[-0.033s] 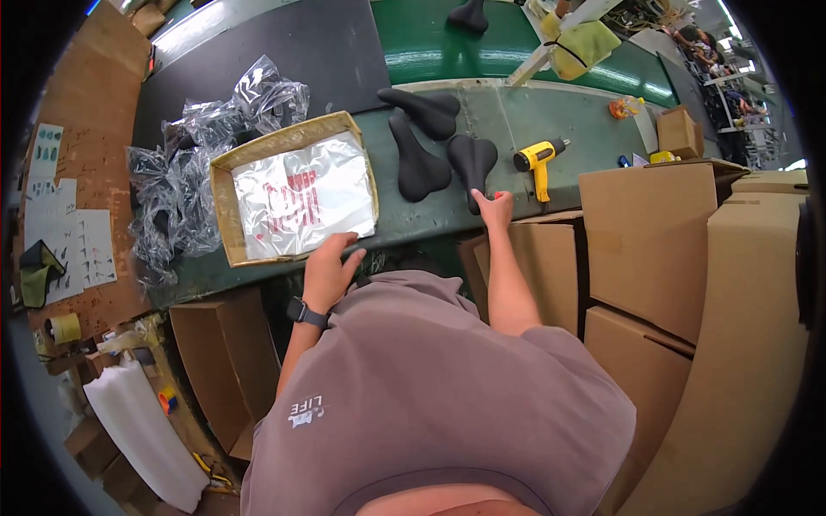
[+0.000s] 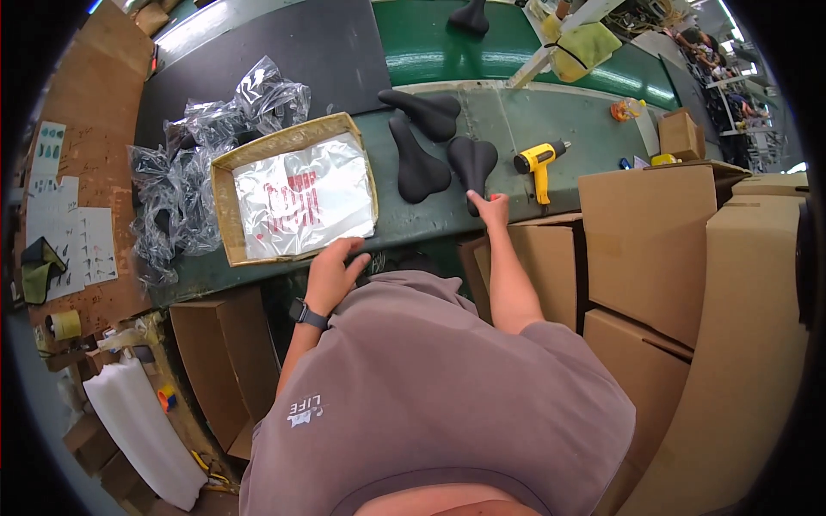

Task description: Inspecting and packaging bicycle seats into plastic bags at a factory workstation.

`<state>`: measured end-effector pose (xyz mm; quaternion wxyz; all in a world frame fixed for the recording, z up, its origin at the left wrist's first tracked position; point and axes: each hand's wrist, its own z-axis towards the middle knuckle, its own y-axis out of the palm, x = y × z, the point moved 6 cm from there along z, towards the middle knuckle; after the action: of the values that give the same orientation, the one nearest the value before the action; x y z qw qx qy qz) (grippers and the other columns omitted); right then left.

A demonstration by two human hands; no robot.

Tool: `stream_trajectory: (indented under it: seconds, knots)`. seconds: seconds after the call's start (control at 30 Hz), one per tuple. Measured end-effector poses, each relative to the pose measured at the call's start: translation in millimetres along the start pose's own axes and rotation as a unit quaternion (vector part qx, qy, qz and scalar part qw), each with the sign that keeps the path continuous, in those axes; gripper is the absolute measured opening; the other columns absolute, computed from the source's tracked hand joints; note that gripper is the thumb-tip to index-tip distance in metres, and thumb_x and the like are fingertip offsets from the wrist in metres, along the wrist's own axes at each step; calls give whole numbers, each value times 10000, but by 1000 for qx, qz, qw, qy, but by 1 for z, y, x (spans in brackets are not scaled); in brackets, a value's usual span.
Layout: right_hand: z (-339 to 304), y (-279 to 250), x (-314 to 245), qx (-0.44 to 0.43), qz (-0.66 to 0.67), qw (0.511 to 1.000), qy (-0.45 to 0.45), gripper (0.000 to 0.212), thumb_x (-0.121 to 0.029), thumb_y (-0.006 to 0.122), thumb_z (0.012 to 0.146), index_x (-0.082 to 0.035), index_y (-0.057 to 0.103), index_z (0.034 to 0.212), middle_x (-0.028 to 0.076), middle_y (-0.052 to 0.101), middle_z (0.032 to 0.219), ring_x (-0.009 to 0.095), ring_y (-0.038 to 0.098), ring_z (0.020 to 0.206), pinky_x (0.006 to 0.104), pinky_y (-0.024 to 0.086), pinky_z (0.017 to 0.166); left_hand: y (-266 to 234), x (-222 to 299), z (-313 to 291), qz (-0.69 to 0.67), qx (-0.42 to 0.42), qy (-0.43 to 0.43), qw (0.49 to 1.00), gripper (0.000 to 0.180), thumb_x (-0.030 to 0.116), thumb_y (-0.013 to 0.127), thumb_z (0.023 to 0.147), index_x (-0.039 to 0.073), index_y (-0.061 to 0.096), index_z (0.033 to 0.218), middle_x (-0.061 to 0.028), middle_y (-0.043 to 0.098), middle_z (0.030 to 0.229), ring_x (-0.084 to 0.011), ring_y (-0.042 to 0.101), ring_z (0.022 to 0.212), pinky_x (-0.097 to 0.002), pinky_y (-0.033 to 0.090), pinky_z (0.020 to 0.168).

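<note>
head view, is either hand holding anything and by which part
The right hand seems to hold the rightmost black saddle by its narrow nose; the left hand appears empty.

Green workbench (image 2: 514, 120) under three black saddles (image 2: 416, 163), yellow power tool (image 2: 539, 160), shallow box (image 2: 288, 144), crumpled clear plastic (image 2: 185, 211)

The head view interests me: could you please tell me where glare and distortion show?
Head view: glare whitens the silvery, red-printed plastic film and streaks the glossy green belt; head view: the tall brown cardboard box at right bows along the fisheye rim; head view: the black bicycle saddle at the right hand reads dark, with little detail.
</note>
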<state>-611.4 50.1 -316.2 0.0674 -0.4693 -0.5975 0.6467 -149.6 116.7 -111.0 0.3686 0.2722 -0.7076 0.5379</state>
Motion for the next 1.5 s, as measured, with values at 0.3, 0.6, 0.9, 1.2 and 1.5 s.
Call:
stream_trajectory:
  seconds: [0.3, 0.6, 0.9, 1.2, 1.5]
  knots:
    - [-42, 4, -57, -147, 340, 920, 130, 535, -319, 956, 828, 75, 753, 1127, 106, 787, 1009, 165, 697, 877, 359, 559, 831, 55, 2, 50, -215, -158, -77, 961, 432, 219, 750, 1077, -28, 666, 1421, -144, 791, 1257, -213, 762, 1137, -345, 596, 997]
    - [-230, -150, -253, -176, 348, 881, -268, 547, -217, 779, 1015, 79, 589, 1434, 191, 709, 1248, 269, 706, 1108, 381, 554, 975, 28, 97, 105, -605, -205, -115, 760, 509, 277, 700, 1106, -37, 570, 1485, -164, 745, 1333, -277, 730, 1235, -409, 582, 1092]
    - [-259, -247, -321, -63, 318, 882, -341, 350, -66, 575, 1099, 24, 571, 1437, 147, 592, 1156, 254, 611, 1067, 368, 509, 980, -98, 141, 70, -523, -190, 1, 831, 391, 128, 786, 963, -17, 611, 1280, -112, 733, 1074, -234, 769, 933, -383, 622, 847]
    - [-243, -277, -356, -37, 547, 742, -387, 485, -174, 559, 1175, -10, 447, 1617, 185, 694, 1385, 102, 582, 927, 259, 507, 834, -139, 176, 36, -511, -287, 18, 810, 566, 333, 843, 956, -29, 585, 1306, -156, 709, 1030, -253, 745, 940, -384, 584, 839]
    - [-244, -303, -388, 102, 520, 749, -398, 370, -239, 780, 1074, -24, 671, 1354, 51, 694, 1111, 92, 663, 1027, 262, 554, 901, -149, 197, 36, -495, -332, 26, 803, 585, 332, 846, 962, -47, 580, 1318, -161, 700, 1083, -277, 761, 953, -402, 608, 834]
